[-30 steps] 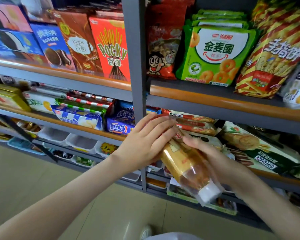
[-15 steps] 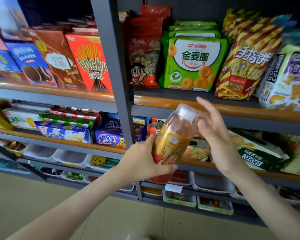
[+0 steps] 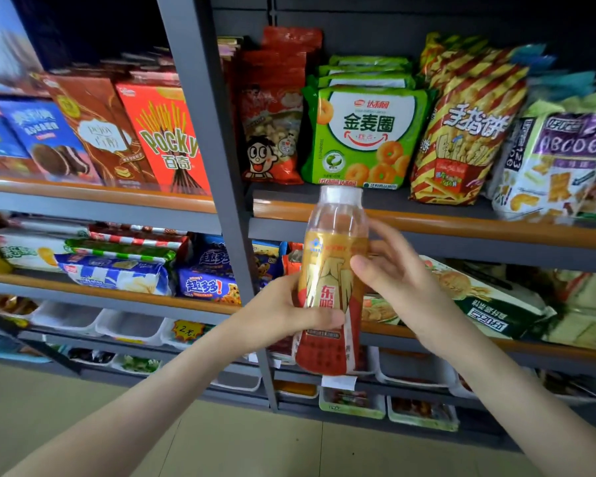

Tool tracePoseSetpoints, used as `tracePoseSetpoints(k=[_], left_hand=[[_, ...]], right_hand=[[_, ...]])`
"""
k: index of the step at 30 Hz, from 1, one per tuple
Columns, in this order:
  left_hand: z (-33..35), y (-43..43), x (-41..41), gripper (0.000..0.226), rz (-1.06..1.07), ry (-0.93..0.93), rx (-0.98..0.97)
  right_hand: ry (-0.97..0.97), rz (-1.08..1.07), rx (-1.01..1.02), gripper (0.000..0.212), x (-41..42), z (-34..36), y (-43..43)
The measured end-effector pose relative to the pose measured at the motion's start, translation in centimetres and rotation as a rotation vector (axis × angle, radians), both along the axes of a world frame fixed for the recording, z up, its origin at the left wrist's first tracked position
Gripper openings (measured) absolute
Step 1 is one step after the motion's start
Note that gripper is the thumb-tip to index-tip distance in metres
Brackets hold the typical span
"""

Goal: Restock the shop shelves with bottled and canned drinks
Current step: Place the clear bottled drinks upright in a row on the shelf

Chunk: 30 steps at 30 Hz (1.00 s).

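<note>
As left hand (image 3: 283, 311) and right hand (image 3: 396, 270) hold bottle (image 3: 331, 280), cap (image 3: 341, 196) before shelf edge (image 3: 461, 228)

Gold-and-red bottle (image 3: 331, 290), white cap (image 3: 341, 194).

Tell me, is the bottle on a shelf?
No, the left hand and right hand hold the bottle upright, off the shelves.

Grey shelves (image 3: 461, 229) with orange edges carry snack bags (image 3: 365, 136), biscuit boxes (image 3: 167, 139) and, lower, white trays (image 3: 128, 327).
</note>
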<state>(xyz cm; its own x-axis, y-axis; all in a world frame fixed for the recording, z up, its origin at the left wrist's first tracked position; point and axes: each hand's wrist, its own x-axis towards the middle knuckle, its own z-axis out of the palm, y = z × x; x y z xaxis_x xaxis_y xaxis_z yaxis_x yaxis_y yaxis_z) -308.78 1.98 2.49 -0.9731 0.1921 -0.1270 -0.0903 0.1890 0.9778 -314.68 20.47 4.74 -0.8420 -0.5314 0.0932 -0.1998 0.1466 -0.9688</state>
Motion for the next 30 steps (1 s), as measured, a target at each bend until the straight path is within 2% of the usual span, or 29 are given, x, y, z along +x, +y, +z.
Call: tracePoseSetpoints(k=[2, 4, 9, 12, 14, 17, 19, 21, 24, 28, 30], left_hand=[[1.4, -0.2, -0.6, 0.043, 0.039, 0.068, -0.098], [3.4, -0.3, -1.0, 0.043, 0.092, 0.150, -0.237], [10.1, -1.1, -1.6, 0.063, 0.151, 0.408, -0.398], [14.9, -2.4, -1.8, 0.067, 0.157, 0.702, -0.428], [17.9, -3.8, -1.9, 0.055, 0.192, 0.979, -0.402], [21.7, -6.8, -2.9, 0.042, 0.561, 1.487, -0.697], [23.5, -8.7, -4.3, 0.046, 0.772, 1.616, -0.877], [24.9, -10.1, -5.8, 0.051, 0.880, 1.629, -1.008], [26.4, -11.7, -7.8, 0.057, 0.878, 1.589, -1.135], [27.2, -13.1, -9.5, 0.060, 0.728, 1.603, -1.162], [27.2, -13.4, -10.1, 0.059, 0.669, 1.619, -1.126]], right_hand=[[0.148, -0.008, 0.042, 0.093, 0.6, 1.6, -0.3], [0.301, 0.058, 0.100, 0.105, 1.0, 3.3, -0.7], [0.619, 0.046, -0.030, 0.108, 0.4, 8.6, -1.7], [0.891, 0.002, -0.093, 0.102, 0.2, 13.6, -2.5], [1.129, -0.065, -0.178, 0.099, -0.4, 17.2, -3.3], [1.384, -0.121, -0.393, 0.096, -2.7, 22.5, -4.3], [1.540, -0.231, -0.465, 0.094, -4.5, 25.5, -5.2], [1.654, -0.327, -0.476, 0.092, -6.3, 27.8, -6.1], [1.716, -0.266, -0.339, 0.088, -8.3, 29.7, -7.1], [1.749, -0.134, 0.068, 0.096, -9.9, 30.7, -7.1], [1.654, -0.065, 0.264, 0.098, -10.5, 31.0, -7.3]])
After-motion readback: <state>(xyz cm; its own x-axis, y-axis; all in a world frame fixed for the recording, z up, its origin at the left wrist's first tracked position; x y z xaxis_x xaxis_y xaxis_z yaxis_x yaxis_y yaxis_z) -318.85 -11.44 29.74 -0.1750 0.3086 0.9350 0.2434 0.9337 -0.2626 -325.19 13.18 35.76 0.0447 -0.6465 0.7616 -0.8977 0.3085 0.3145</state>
